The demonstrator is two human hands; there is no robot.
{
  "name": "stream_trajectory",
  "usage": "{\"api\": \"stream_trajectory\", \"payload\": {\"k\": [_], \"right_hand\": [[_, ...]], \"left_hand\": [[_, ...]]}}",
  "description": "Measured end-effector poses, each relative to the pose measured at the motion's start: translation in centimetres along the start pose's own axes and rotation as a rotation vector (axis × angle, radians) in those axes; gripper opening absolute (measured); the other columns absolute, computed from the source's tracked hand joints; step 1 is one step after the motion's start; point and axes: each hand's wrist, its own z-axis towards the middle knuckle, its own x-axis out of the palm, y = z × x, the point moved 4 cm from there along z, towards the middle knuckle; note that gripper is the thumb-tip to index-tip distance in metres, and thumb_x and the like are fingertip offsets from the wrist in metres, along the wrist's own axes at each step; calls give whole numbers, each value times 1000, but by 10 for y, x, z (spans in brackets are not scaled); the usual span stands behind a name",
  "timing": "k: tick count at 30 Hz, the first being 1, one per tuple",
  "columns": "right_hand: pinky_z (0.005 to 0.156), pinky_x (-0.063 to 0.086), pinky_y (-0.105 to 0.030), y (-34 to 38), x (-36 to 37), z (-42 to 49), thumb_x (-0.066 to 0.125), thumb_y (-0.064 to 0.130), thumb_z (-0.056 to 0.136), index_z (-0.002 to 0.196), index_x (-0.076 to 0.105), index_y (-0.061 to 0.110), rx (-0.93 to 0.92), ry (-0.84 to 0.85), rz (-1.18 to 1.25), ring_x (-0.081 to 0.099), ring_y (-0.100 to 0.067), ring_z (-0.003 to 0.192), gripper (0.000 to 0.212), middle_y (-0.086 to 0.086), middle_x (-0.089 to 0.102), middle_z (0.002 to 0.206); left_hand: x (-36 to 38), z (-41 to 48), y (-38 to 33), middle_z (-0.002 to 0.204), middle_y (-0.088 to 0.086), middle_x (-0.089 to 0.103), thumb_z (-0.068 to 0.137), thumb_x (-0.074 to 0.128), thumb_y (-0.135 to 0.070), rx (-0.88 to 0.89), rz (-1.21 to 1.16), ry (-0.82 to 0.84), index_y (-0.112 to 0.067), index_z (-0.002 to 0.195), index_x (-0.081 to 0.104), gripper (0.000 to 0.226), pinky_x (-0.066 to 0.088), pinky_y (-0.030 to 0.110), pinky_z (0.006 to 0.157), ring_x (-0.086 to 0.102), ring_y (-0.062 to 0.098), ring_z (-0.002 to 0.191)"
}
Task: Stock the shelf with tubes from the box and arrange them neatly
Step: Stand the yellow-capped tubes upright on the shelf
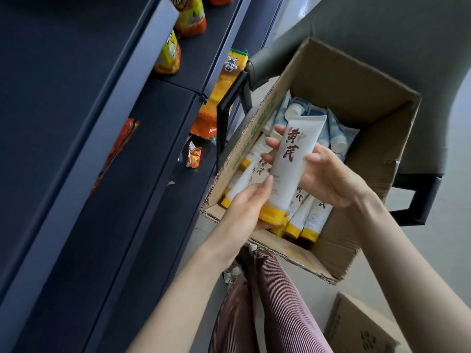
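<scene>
An open cardboard box (362,103) stands on a grey chair and holds several white tubes with yellow caps (309,220) and several blue-white tubes (334,138) at its far end. Above the box I hold one white tube with a yellow cap (293,159) in both hands. My left hand (248,205) grips its cap end, thumb along the tube. My right hand (328,177) grips the upper body from the right, fingertips showing on the tube's left side. The dark shelf (142,174) runs along the left.
Yellow and orange snack bags (191,16) lie on the shelf boards, with a small orange packet (193,155) near the box. The grey chair (382,29) has black metal arms (418,200). Another cardboard box (362,327) sits on the floor at the lower right. My striped trousers (265,301) are below.
</scene>
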Motion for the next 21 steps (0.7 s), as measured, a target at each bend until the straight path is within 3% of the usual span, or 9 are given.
{"api": "stream_trajectory", "payload": {"k": [4, 7, 10, 13, 16, 18, 21], "right_hand": [[103, 44, -40, -2, 3, -2, 82, 26, 68, 137, 42, 12, 29, 116, 2, 54, -24, 123, 81, -7, 56, 134], [104, 41, -42, -7, 0, -2, 81, 20, 71, 136, 49, 13, 59, 170, 11, 52, -24, 126, 73, -7, 54, 137], [97, 49, -44, -8, -6, 3, 80, 21, 73, 132, 53, 14, 60, 141, -14, 54, -26, 123, 65, -7, 56, 134], [96, 48, -44, -8, -22, 14, 70, 22, 82, 138, 44, 21, 51, -22, 8, 52, -24, 126, 62, -4, 50, 141], [99, 47, -43, -25, -48, 26, 60, 14, 86, 138, 45, 23, 113, -363, -55, 55, -19, 121, 55, 0, 55, 136], [100, 46, -42, -46, -59, 31, 60, 8, 87, 136, 47, 19, 189, -572, -107, 56, -16, 117, 51, -3, 55, 134], [99, 45, -42, -82, -57, 37, 63, 8, 87, 133, 47, 15, 281, -742, -169, 52, -19, 118, 49, -7, 53, 134]], "left_hand": [[-2, -5, 0, 103, -7, 72, 80, 49, -54, -5, 48, 77, -23, 113, 62, 47, 53, 20, 78, 67, 5, 95], [-13, -11, -1, 107, -1, 71, 78, 55, -48, -5, 55, 91, -20, 116, 62, 48, 53, 20, 73, 67, 8, 94], [-31, -17, -5, 106, 0, 71, 77, 57, -44, 39, 56, 39, -17, 118, 61, 49, 54, 21, 73, 66, 10, 92], [-55, -25, -13, 110, 0, 71, 74, 58, -46, 128, 2, -54, -19, 116, 64, 50, 52, 16, 72, 67, 9, 95], [-81, -34, -18, 109, 3, 71, 70, 67, -51, 217, -43, -167, -21, 109, 68, 49, 53, 18, 76, 68, 12, 98], [-95, -36, -19, 109, 2, 71, 60, 76, -61, 246, -10, -228, -23, 110, 66, 63, 53, 20, 77, 67, 14, 100], [-110, -37, -18, 110, -1, 71, 55, 79, -62, 239, 43, -275, -23, 117, 59, 75, 54, 21, 76, 67, 13, 101]]}}
